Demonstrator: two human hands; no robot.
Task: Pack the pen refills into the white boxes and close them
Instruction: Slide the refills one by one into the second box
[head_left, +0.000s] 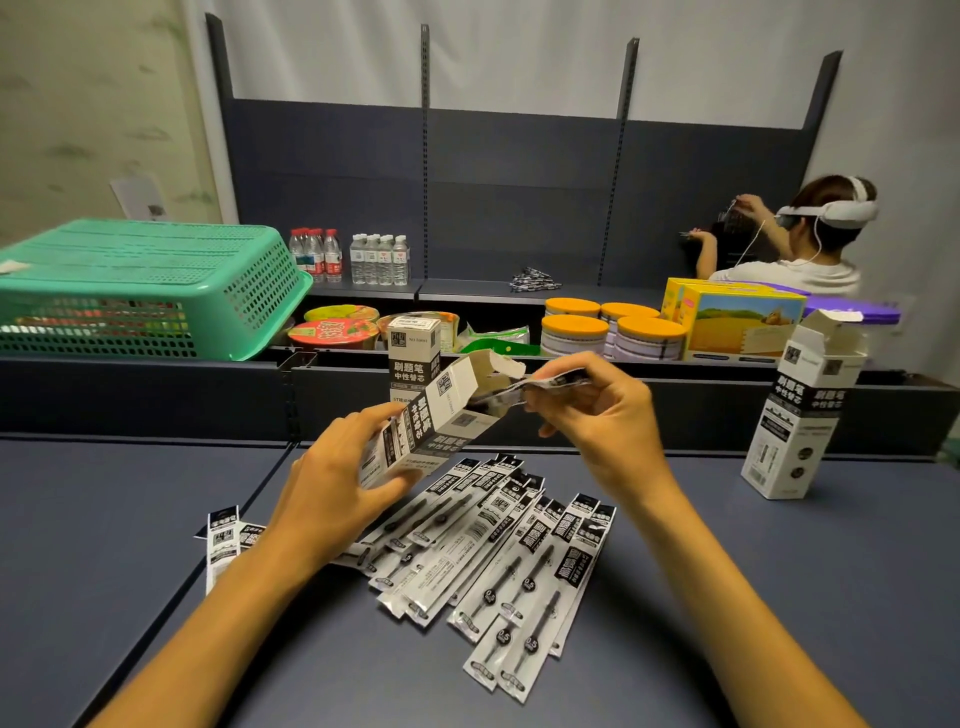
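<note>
Bare forearms reach up from the bottom edge of the frame over a matte, dark blue-grey worktop (779, 597) with a seam running diagonally at lower left. Scattered across its middle lie flat, glossy black-and-clear sachets, the pen refills (498, 561), overlapping in a loose fan. Just above them the left hand (332, 499) grips a white cardboard box (431, 426) tilted on its side, thumb under it and fingers curled over it, its top flap open toward the right. The right hand (597, 415) pinches one refill packet (540, 387) between thumb and fingertips, its end at the box's mouth. A closed box of the same kind (414, 353) stands upright behind the held one, and another open box (800, 410) stands at the right of the frame.

Beyond the worktop runs dark metal shelving (519, 208) against a pale wall. A mint-green perforated plastic basket (150, 286) sits upside down at left, with water bottles (353, 257), instant noodle bowls (337, 327), orange-lidded tins (613, 330) and a yellow carton (737, 322) along the middle. At upper right a person wearing a white headset (826, 213) works, turned away.
</note>
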